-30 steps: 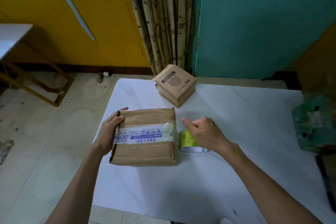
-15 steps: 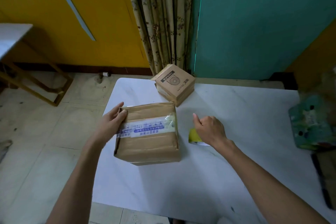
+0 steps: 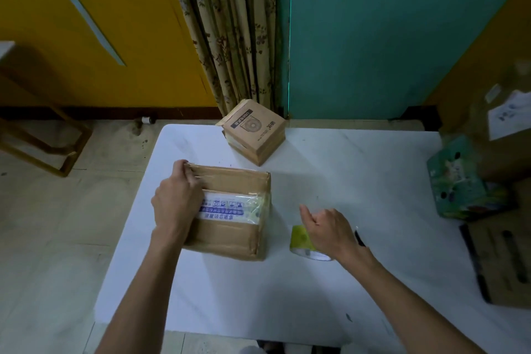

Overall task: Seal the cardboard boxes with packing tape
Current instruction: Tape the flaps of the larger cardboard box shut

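Observation:
A brown cardboard box [image 3: 230, 238] with a printed white and blue tape strip across its top lies on the white table [image 3: 359, 169]. My left hand [image 3: 176, 202] lies over the box's left part, with its fingers curled round the far left corner. To the right of the box is a yellow-green packing tape roll [image 3: 300, 237]. My right hand [image 3: 330, 228] covers most of the roll and holds it, one finger sticking out toward the box. A smaller printed cardboard box [image 3: 254, 132] stands at the table's far edge.
A green patterned box [image 3: 457, 181] and brown cartons [image 3: 505, 261] crowd the table's right side. A thin dark object [image 3: 359, 238] shows just behind my right hand. Beyond the table are a curtain [image 3: 230, 31] and a teal door [image 3: 388, 37]. A wooden frame [image 3: 48, 138] stands on the floor to the left.
My left hand slid from the box's left side up onto its top and far left corner. The box shifted slightly. My right hand stayed on the tape roll.

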`<state>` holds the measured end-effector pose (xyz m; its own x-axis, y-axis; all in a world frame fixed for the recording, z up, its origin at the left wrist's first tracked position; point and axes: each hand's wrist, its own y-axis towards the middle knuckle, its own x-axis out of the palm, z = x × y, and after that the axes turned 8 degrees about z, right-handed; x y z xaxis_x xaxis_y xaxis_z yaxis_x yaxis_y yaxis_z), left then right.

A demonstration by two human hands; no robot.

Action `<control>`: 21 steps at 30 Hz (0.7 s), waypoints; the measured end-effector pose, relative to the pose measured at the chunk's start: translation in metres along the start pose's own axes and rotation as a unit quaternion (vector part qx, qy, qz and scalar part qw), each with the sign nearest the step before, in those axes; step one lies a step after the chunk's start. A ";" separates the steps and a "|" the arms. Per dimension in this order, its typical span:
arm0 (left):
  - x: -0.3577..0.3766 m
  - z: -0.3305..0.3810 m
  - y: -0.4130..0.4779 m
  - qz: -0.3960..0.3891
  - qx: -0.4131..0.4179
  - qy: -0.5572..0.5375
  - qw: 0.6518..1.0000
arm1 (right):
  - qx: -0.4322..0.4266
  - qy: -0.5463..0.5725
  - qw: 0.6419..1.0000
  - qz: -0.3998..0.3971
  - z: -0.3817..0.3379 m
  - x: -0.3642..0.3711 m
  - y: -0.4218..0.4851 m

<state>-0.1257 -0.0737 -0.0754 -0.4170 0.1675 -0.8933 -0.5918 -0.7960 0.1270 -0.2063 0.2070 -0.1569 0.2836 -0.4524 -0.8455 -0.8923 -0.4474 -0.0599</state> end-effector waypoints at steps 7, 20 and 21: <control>0.004 0.001 0.006 0.001 0.032 -0.028 0.999 | 0.052 -0.048 0.997 0.019 0.016 0.025 -0.004; 0.006 0.109 -0.081 -0.198 0.512 0.087 0.831 | 0.054 -0.024 0.998 -0.017 0.017 0.038 0.000; 0.011 0.112 -0.089 -0.224 0.530 0.153 0.803 | 0.055 -0.019 0.998 -0.015 0.019 0.037 0.000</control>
<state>-0.1546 0.0642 -0.0488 0.0941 0.0185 -0.9954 -0.9579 0.2741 -0.0855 -0.2022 0.2047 -0.1983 0.2992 -0.4086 -0.8623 -0.9173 -0.3719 -0.1421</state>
